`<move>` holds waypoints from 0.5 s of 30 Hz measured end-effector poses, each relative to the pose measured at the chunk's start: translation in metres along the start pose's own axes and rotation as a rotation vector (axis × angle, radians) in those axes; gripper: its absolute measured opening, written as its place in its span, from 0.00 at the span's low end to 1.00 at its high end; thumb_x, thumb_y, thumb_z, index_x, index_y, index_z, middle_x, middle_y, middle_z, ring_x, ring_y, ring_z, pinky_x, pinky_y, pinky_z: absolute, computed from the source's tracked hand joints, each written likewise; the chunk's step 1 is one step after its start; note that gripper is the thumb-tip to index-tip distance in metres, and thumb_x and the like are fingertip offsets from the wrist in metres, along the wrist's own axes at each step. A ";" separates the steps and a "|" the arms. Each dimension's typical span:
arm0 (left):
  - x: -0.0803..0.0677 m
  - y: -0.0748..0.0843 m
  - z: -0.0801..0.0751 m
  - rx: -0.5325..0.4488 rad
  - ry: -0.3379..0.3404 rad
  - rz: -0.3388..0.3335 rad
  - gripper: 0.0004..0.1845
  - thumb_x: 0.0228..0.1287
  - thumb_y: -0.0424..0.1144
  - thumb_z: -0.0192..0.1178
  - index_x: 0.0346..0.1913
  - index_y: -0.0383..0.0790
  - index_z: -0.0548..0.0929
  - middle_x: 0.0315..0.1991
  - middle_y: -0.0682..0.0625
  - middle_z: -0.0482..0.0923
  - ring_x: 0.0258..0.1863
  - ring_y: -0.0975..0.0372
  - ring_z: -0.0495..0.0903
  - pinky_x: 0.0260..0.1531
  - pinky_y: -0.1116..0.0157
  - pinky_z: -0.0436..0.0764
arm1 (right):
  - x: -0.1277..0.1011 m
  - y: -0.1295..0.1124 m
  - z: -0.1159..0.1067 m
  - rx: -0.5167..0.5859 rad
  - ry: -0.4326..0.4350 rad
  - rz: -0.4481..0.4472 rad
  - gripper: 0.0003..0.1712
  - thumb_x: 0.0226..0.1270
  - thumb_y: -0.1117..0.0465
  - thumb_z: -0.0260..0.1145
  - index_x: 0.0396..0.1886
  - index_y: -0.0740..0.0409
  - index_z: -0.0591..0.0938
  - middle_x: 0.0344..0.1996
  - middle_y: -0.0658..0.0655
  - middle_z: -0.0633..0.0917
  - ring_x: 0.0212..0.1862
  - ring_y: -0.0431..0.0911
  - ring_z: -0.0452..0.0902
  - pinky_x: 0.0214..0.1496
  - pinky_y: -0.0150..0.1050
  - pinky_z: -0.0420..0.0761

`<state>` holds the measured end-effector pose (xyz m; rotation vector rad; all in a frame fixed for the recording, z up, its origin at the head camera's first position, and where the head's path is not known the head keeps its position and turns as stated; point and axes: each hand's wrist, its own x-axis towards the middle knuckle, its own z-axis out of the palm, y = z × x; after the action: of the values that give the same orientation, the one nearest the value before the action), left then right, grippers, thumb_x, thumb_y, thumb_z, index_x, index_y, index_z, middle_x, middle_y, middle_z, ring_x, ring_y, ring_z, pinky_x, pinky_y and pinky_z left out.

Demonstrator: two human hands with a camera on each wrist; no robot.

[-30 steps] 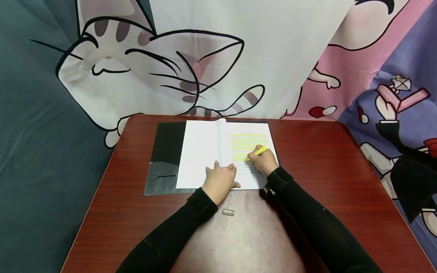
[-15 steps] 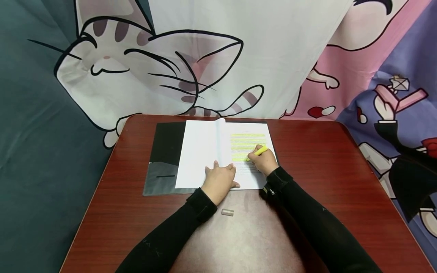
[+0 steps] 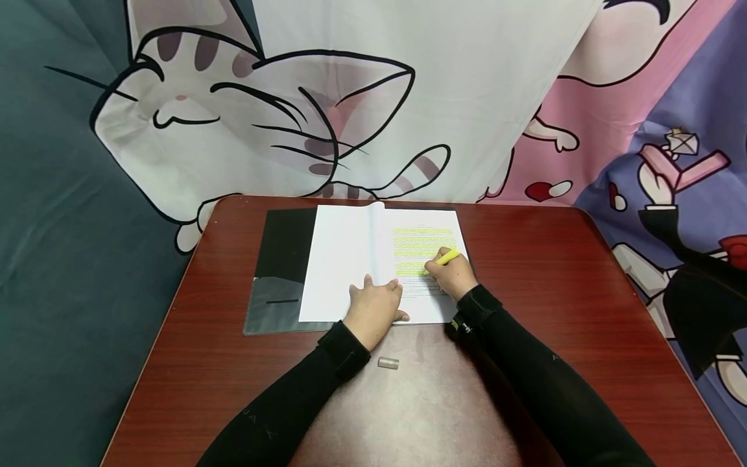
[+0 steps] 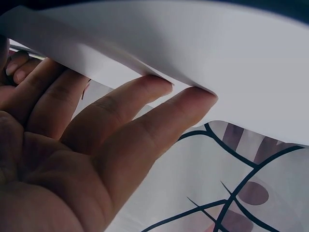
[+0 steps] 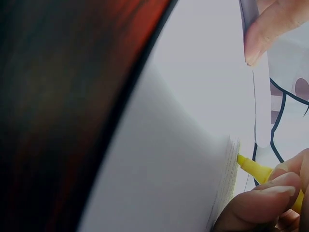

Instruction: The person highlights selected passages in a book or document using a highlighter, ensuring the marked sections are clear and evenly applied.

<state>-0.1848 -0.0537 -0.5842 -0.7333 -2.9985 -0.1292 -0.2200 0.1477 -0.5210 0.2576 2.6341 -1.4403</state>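
Pinched in my right hand (image 3: 454,276) is a yellow highlighter (image 3: 447,257). Its tip meets the right-hand printed page (image 3: 426,305), where many lines of text are marked yellow, as the right wrist view also shows with the highlighter (image 5: 256,170) tilted on the paper. My left hand (image 3: 375,312) rests with fingers spread on the lower middle of the open white sheets (image 3: 338,259). The left wrist view has the left hand's fingers (image 4: 159,121) extended, their tips touching the paper. Beneath the sheets lies a dark folder (image 3: 287,243), opened flat.
A small grey cylinder (image 3: 388,363), perhaps a cap, lies on the reddish-brown table (image 3: 543,279) below the left hand. Behind the table hangs a curtain (image 3: 478,97) printed with cartoon cats.
My right hand has shifted slightly to the right along the text line with the highlighter. The left hand stays in place on the paper.
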 end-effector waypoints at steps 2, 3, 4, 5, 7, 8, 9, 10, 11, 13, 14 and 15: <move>0.000 0.000 -0.001 -0.001 -0.004 0.001 0.42 0.63 0.72 0.72 0.74 0.53 0.89 0.76 0.57 0.86 0.71 0.32 0.86 0.55 0.26 0.89 | 0.000 0.000 -0.001 -0.001 0.004 0.004 0.15 0.75 0.69 0.65 0.28 0.55 0.72 0.18 0.47 0.67 0.23 0.43 0.62 0.26 0.36 0.64; 0.000 0.000 -0.001 -0.001 -0.006 0.000 0.42 0.63 0.72 0.72 0.74 0.53 0.89 0.76 0.57 0.86 0.71 0.32 0.86 0.55 0.26 0.89 | 0.000 0.001 -0.001 -0.002 0.005 0.007 0.15 0.75 0.69 0.65 0.28 0.55 0.72 0.18 0.47 0.67 0.22 0.43 0.62 0.26 0.36 0.64; 0.000 0.001 -0.001 -0.001 -0.007 0.000 0.42 0.63 0.72 0.72 0.74 0.53 0.88 0.76 0.57 0.86 0.71 0.32 0.86 0.55 0.26 0.89 | 0.000 0.001 -0.001 -0.003 0.006 0.009 0.15 0.75 0.69 0.65 0.28 0.55 0.72 0.18 0.47 0.68 0.22 0.43 0.63 0.26 0.36 0.64; -0.001 0.001 -0.002 0.000 -0.007 0.000 0.42 0.63 0.72 0.72 0.74 0.53 0.88 0.76 0.57 0.86 0.70 0.32 0.87 0.55 0.26 0.89 | 0.001 0.001 -0.002 0.000 0.006 0.010 0.15 0.75 0.69 0.65 0.28 0.55 0.72 0.18 0.47 0.68 0.22 0.43 0.63 0.26 0.36 0.64; -0.001 0.001 -0.002 0.001 -0.007 0.000 0.42 0.63 0.72 0.72 0.74 0.53 0.88 0.76 0.57 0.86 0.70 0.32 0.87 0.55 0.26 0.89 | 0.001 0.002 -0.002 -0.003 0.008 0.011 0.15 0.74 0.69 0.65 0.27 0.55 0.72 0.17 0.47 0.68 0.22 0.43 0.63 0.26 0.36 0.64; -0.001 0.001 -0.003 0.002 -0.007 -0.001 0.42 0.63 0.72 0.72 0.74 0.53 0.89 0.76 0.57 0.86 0.70 0.32 0.87 0.54 0.27 0.89 | 0.002 0.002 -0.002 -0.005 0.008 0.011 0.15 0.74 0.69 0.65 0.27 0.55 0.72 0.17 0.47 0.68 0.22 0.43 0.63 0.26 0.36 0.64; -0.001 0.001 -0.003 0.002 -0.005 -0.001 0.42 0.63 0.72 0.72 0.74 0.53 0.89 0.76 0.57 0.86 0.70 0.32 0.87 0.54 0.27 0.89 | 0.002 0.002 -0.003 -0.006 0.008 0.010 0.15 0.74 0.69 0.65 0.27 0.54 0.72 0.17 0.47 0.68 0.22 0.44 0.63 0.26 0.36 0.64; -0.001 0.001 -0.003 0.003 -0.002 -0.001 0.41 0.63 0.72 0.72 0.74 0.53 0.88 0.76 0.57 0.86 0.70 0.32 0.87 0.54 0.27 0.89 | 0.002 0.003 -0.003 -0.006 0.008 0.009 0.15 0.73 0.68 0.65 0.27 0.54 0.72 0.17 0.47 0.67 0.22 0.44 0.63 0.26 0.37 0.64; -0.002 0.001 -0.003 0.003 0.000 0.000 0.41 0.63 0.72 0.72 0.74 0.53 0.89 0.76 0.58 0.86 0.70 0.32 0.87 0.54 0.27 0.89 | 0.002 0.003 -0.003 -0.004 0.009 0.009 0.15 0.73 0.68 0.65 0.27 0.54 0.72 0.17 0.47 0.67 0.22 0.44 0.63 0.26 0.37 0.64; -0.002 0.001 -0.003 0.000 0.008 0.000 0.41 0.63 0.72 0.73 0.73 0.53 0.89 0.75 0.58 0.86 0.69 0.33 0.87 0.54 0.28 0.90 | 0.002 0.002 -0.004 -0.008 0.011 0.010 0.16 0.73 0.68 0.66 0.26 0.54 0.71 0.17 0.47 0.67 0.22 0.44 0.63 0.26 0.37 0.64; -0.002 0.001 -0.003 -0.004 0.011 0.000 0.41 0.63 0.72 0.73 0.73 0.53 0.89 0.75 0.58 0.86 0.69 0.32 0.88 0.53 0.28 0.90 | 0.002 0.002 -0.005 -0.007 0.009 0.011 0.16 0.73 0.68 0.66 0.26 0.54 0.71 0.17 0.47 0.67 0.22 0.44 0.63 0.26 0.37 0.64; -0.002 0.001 -0.003 -0.006 0.015 0.000 0.41 0.62 0.72 0.73 0.73 0.53 0.89 0.75 0.58 0.87 0.69 0.32 0.88 0.53 0.28 0.90 | 0.002 0.002 -0.005 -0.006 0.008 0.011 0.16 0.73 0.68 0.66 0.27 0.54 0.72 0.17 0.47 0.67 0.22 0.44 0.63 0.26 0.37 0.64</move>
<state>-0.1826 -0.0540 -0.5814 -0.7302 -2.9853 -0.1432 -0.2214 0.1531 -0.5198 0.2779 2.6387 -1.4307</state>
